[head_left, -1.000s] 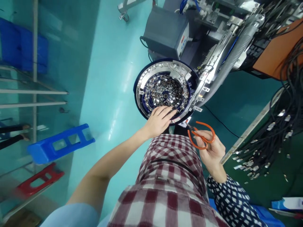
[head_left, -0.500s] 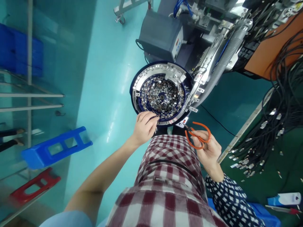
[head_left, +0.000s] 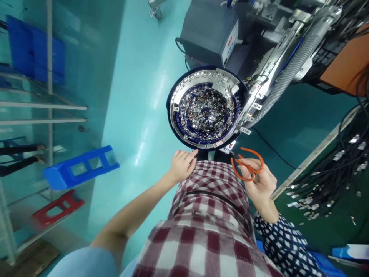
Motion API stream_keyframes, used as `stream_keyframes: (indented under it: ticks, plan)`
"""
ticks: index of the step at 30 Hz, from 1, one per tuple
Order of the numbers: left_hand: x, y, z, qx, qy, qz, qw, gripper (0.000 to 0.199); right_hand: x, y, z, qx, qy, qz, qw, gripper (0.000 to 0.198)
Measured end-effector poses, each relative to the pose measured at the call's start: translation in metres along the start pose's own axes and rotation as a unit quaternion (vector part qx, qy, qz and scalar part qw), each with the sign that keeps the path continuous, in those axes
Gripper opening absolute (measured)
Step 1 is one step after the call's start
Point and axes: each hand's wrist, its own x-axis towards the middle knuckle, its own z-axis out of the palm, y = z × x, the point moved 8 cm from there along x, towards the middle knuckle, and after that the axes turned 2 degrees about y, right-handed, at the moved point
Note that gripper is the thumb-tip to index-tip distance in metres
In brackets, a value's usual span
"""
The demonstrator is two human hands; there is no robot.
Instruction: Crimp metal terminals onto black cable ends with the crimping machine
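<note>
Just in front of the near rim of a round feeder bowl (head_left: 190,81), my left hand (head_left: 182,166) is closed, fingers curled and thumb close to them. What it pinches, if anything, is too small to make out. Small shiny metal parts (head_left: 206,109) crowd the bowl. My right hand (head_left: 263,182) is wrapped round scissors (head_left: 250,172) with orange loop handles. Their short dark tips point up and left, near a small white plate with a red switch (head_left: 230,146) beside the bowl.
A metal feed track (head_left: 268,75) runs from the bowl's right side, next to a grey corrugated hose (head_left: 292,67). Behind stands a grey control box (head_left: 210,30). Black cables with metal ends (head_left: 325,184) lie at right. Blue (head_left: 82,167) and red (head_left: 57,209) stools stand left.
My left hand has drawn back from over the bowl's near edge toward my apron. The right hand still holds the scissors. The whole view has shifted slightly.
</note>
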Motion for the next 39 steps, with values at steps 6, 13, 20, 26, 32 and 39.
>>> stream_keyframes:
  ticks: [6,13,20,26,32,39]
  plan:
    - [-0.008,-0.004,0.015,-0.014,-0.014,-0.053,0.998,0.043,-0.001,0.0,0.001,0.008,-0.006,-0.004,1.0,0.028]
    - [-0.008,-0.058,-0.015,-0.042,0.053,-0.15,0.986,0.043,-0.003,0.004,0.001,0.006,-0.007,0.0,1.0,0.029]
    - [0.009,-0.097,-0.027,-0.055,0.07,-0.216,0.972,0.054,-0.002,0.006,-0.001,0.021,0.006,0.008,1.0,0.028]
    - [0.028,-0.109,-0.028,-0.055,0.041,-0.216,0.974,0.063,0.0,0.004,-0.001,0.014,0.001,-0.008,1.0,0.03]
    - [0.035,-0.114,-0.023,-0.01,0.025,-0.224,0.974,0.061,0.001,0.008,0.0,0.006,0.006,-0.002,1.0,0.028]
    - [0.028,-0.108,-0.029,-0.023,0.063,-0.232,0.97,0.058,0.002,0.013,-0.001,0.008,0.007,0.01,1.0,0.025]
